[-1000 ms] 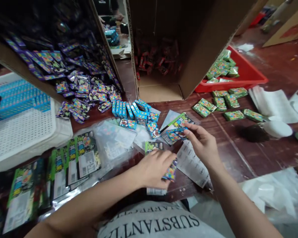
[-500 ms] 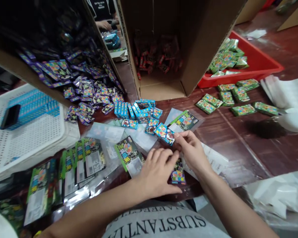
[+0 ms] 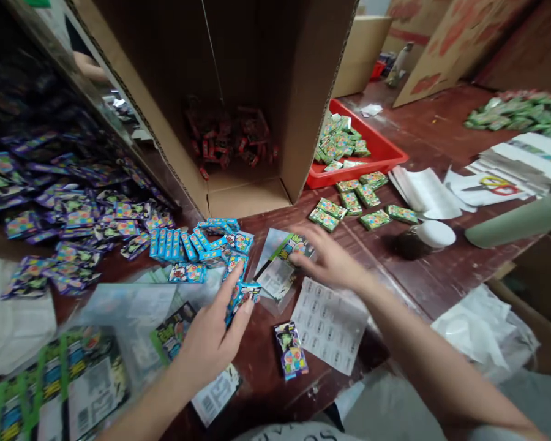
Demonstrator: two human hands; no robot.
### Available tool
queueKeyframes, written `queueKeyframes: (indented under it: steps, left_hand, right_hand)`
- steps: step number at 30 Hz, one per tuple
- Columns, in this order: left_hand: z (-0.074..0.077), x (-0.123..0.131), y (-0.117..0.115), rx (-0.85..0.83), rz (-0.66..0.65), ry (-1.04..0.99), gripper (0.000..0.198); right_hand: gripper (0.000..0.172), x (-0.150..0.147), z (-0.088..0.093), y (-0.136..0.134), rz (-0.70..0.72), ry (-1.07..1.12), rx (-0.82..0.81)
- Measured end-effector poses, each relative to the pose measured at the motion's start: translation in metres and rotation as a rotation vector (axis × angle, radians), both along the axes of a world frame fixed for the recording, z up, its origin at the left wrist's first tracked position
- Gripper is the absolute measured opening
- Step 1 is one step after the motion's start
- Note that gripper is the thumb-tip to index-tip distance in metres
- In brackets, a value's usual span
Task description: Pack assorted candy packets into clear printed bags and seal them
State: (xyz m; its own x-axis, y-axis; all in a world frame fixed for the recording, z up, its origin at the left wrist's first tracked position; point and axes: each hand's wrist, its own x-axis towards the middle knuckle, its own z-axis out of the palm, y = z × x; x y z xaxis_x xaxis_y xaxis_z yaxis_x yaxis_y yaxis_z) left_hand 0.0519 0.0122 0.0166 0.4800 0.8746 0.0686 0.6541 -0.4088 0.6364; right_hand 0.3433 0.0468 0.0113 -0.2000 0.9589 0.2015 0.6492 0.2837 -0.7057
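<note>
My left hand (image 3: 213, 334) is closed on a small blue packet (image 3: 241, 295), thumb and fingers pinching it just above the dark wooden table (image 3: 408, 269). My right hand (image 3: 328, 260) reaches forward, blurred by motion, its fingers over a clear bag with a green printed card (image 3: 280, 263). A purple packet (image 3: 291, 350) lies flat on the table between my arms, beside a white sticker sheet (image 3: 328, 321). Several blue packets (image 3: 193, 245) stand in a row just beyond my left hand.
A big cardboard box (image 3: 239, 92) with red packets stands at the back. Purple packets (image 3: 73, 214) spill from a box on the left. A red tray (image 3: 381, 150) and the table hold green packets (image 3: 349, 202). Printed bags (image 3: 55, 380) lie front left; white sheets (image 3: 427, 193) right.
My left hand has taken the blue packet and lifted it. The right hand let go and moved forward to the clear bag. The purple packet now lies uncovered. The view swung right.
</note>
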Motion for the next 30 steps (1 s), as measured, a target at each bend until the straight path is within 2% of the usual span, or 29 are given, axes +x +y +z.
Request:
queueKeyframes:
  steps: [1,4,7,10,12,14,15,17,19,20,22,24,27,28,30]
  left_hand:
    - [-0.007,0.002,-0.007,-0.052,0.053,-0.011,0.065]
    - [-0.029,0.009,-0.032,-0.180,0.104,-0.058,0.056]
    - [-0.045,0.016,-0.050,-0.274,0.106,-0.110,0.044]
    - [-0.049,0.018,-0.057,-0.272,0.092,-0.078,0.037]
    - [-0.046,0.017,-0.057,-0.190,0.083,-0.024,0.039]
    - [-0.043,0.015,-0.057,-0.102,0.040,0.046,0.049]
    - [-0.042,0.014,-0.057,-0.075,-0.005,0.082,0.059]
    - [-0.043,0.012,-0.059,-0.060,-0.144,0.142,0.090]
    - [-0.042,0.011,-0.059,-0.046,-0.303,0.169,0.120]
    - [-0.040,0.012,-0.055,-0.024,-0.359,0.171,0.128]
    - [-0.029,0.018,-0.035,0.072,-0.368,0.149,0.128]
    - [-0.011,0.030,0.003,0.230,-0.207,0.091,0.108]
    - [0.024,0.060,0.089,0.471,0.143,-0.006,0.068]
    - [0.035,0.072,0.121,0.510,0.211,0.004,0.064]
    - [0.050,0.094,0.185,0.427,0.273,0.197,0.063]
  right_hand:
    - [0.059,0.024,-0.001,0.016,0.000,-0.207,0.066]
    - [0.080,0.083,-0.012,0.067,0.104,-0.651,0.010]
    - [0.076,0.106,-0.021,0.108,0.243,-0.777,-0.094]
    - [0.062,0.101,-0.014,0.121,0.293,-0.760,-0.086]
    - [0.072,0.090,-0.002,0.107,0.270,-0.683,-0.021]
    - [0.091,0.075,0.008,0.074,0.253,-0.540,0.038]
    - [0.097,0.067,0.011,0.050,0.282,-0.477,0.041]
    - [0.097,0.051,0.009,-0.003,0.365,-0.174,-0.042]
    - [0.096,0.037,0.000,-0.055,0.454,-0.045,-0.190]
    - [0.095,0.031,-0.006,-0.077,0.467,-0.020,-0.243]
    - [0.093,0.023,-0.018,-0.109,0.475,-0.060,-0.279]
    - [0.091,0.021,-0.026,-0.125,0.460,-0.164,-0.247]
    - [0.091,0.027,-0.035,-0.130,0.435,-0.302,-0.172]
    - [0.092,0.030,-0.039,-0.129,0.432,-0.338,-0.156]
    - [0.089,0.039,-0.054,-0.126,0.421,-0.387,-0.086]
